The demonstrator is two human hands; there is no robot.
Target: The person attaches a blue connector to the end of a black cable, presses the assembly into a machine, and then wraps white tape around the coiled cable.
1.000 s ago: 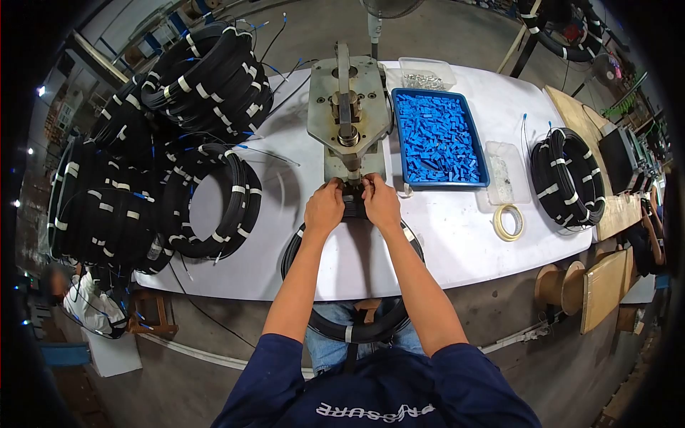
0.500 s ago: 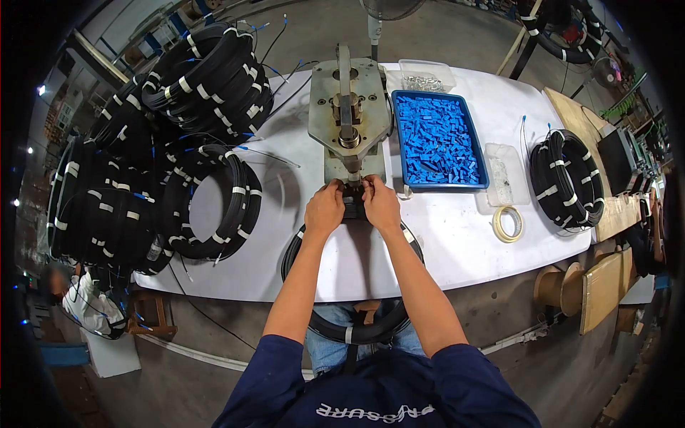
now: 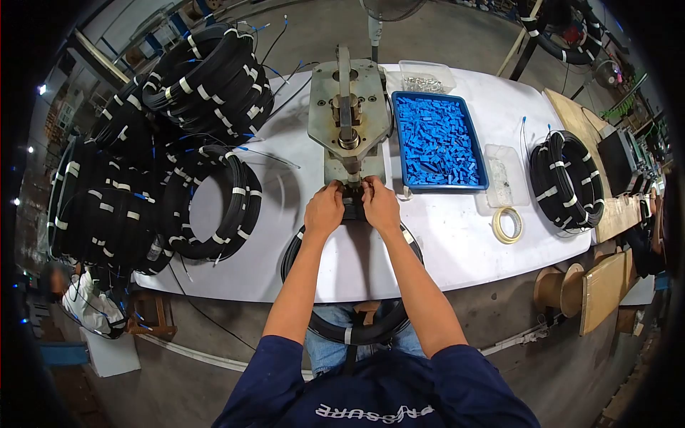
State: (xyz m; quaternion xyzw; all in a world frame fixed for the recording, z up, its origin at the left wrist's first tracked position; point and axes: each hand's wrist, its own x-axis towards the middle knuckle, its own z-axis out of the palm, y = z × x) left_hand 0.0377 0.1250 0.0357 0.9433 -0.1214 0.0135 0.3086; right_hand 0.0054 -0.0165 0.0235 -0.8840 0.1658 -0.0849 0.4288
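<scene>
My left hand and my right hand face each other at the lower front of a metal bench press. Fingers on both are closed in a pinch under the press head; what they grip there is small and hidden by the fingertips. A black cable coil bound with white tape lies between my forearms, partly on the table and partly hanging over its front edge. To the right of the press, a blue tray holds a heap of small blue plastic pieces.
Stacked black coils crowd the left side, with a single coil nearer. At right are a clear plastic tray, a tape roll and another coil. Behind the blue tray stands a clear box of small metallic parts.
</scene>
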